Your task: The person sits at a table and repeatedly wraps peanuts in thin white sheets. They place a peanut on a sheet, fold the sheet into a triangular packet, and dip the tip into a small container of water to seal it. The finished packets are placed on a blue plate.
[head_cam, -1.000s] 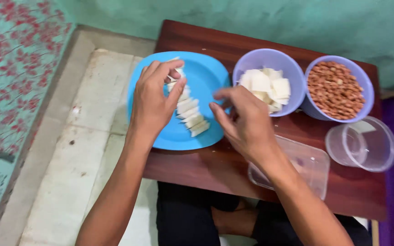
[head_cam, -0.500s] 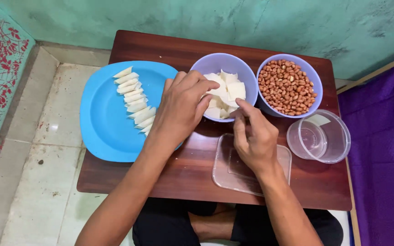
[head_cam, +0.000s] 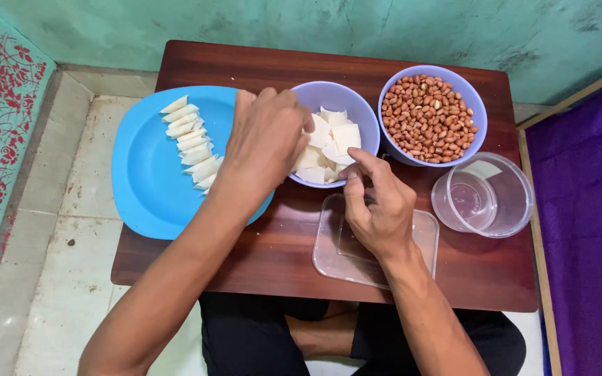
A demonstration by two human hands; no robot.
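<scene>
while over the bowl [head_cam: 357, 104], both hands [head_cam: 266, 139]

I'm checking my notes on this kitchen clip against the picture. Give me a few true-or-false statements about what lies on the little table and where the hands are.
1. The bowl of peanuts stands at the table's right rear. True.
2. The blue plate holds a row of folded white pieces. True.
3. The left hand rests on the round clear container. False: it reaches into the bowl of white wrappers; the container stands apart at the right.
4. The right hand is above the flat clear lid. True.
5. The round clear container is full of peanuts. False: it looks empty.
</scene>
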